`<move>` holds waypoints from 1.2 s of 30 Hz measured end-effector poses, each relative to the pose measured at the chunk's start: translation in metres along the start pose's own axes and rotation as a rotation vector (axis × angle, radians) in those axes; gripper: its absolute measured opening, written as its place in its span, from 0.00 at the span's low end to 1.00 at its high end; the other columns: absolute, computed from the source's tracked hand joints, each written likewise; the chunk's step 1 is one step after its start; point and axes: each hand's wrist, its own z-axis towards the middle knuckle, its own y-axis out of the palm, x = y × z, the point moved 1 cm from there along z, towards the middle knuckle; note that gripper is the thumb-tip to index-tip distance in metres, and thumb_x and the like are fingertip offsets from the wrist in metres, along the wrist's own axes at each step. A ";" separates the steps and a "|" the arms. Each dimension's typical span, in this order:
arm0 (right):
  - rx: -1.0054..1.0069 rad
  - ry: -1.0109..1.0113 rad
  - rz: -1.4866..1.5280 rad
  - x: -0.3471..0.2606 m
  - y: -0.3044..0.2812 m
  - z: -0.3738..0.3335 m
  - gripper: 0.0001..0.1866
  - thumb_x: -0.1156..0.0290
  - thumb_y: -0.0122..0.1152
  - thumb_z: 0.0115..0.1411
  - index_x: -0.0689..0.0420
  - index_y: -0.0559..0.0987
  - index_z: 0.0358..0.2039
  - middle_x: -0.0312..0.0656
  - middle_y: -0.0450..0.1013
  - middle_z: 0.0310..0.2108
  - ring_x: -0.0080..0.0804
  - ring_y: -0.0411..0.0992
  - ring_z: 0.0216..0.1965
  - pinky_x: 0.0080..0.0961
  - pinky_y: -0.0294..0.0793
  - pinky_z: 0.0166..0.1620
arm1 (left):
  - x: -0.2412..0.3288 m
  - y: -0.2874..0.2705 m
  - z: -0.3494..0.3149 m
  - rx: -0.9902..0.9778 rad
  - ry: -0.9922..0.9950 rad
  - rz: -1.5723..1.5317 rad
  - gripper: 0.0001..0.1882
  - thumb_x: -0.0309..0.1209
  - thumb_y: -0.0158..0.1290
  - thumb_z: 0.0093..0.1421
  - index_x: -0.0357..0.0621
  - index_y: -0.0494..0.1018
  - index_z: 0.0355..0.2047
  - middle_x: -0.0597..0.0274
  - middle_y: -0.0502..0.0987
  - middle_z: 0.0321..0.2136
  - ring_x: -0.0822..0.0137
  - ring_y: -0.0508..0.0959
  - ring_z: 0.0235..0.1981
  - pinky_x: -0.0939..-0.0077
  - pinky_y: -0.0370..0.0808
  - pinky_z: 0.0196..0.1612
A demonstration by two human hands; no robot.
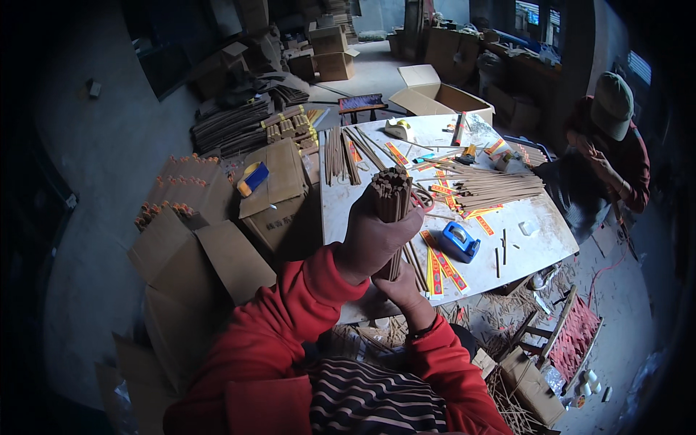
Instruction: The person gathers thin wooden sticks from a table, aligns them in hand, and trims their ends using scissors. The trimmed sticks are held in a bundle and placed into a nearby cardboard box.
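Note:
A tight bundle of brown incense sticks (392, 188) stands nearly upright in front of me, its upper ends level with one another. My left hand (377, 235) is wrapped round the bundle's middle. Lower down, my right hand (403, 288) closes about the bottom end, partly hidden behind the sticks. Beyond them on the white table (346, 221), loose incense sticks (500, 187) lie in a fanned heap. Red and yellow paper labels (444, 268) and a blue tape dispenser (460, 242) are to the right of my hands.
Open cardboard boxes (232, 257) crowd the left side, near stacked stick bundles (187, 185). A co-worker (612, 145) sits at the table's right. A stool with a red woven seat (575, 337) stands at the lower right, among sticks scattered on the floor.

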 end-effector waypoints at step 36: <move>-0.003 0.038 0.136 0.044 0.036 -0.012 0.11 0.75 0.60 0.40 0.61 0.70 0.26 0.35 0.68 0.20 0.21 0.66 0.24 0.21 0.69 0.31 | -0.007 -0.044 -0.018 0.110 0.186 0.115 0.08 0.24 0.54 0.47 0.38 0.69 0.29 0.62 0.72 0.22 0.73 0.73 0.24 0.77 0.70 0.30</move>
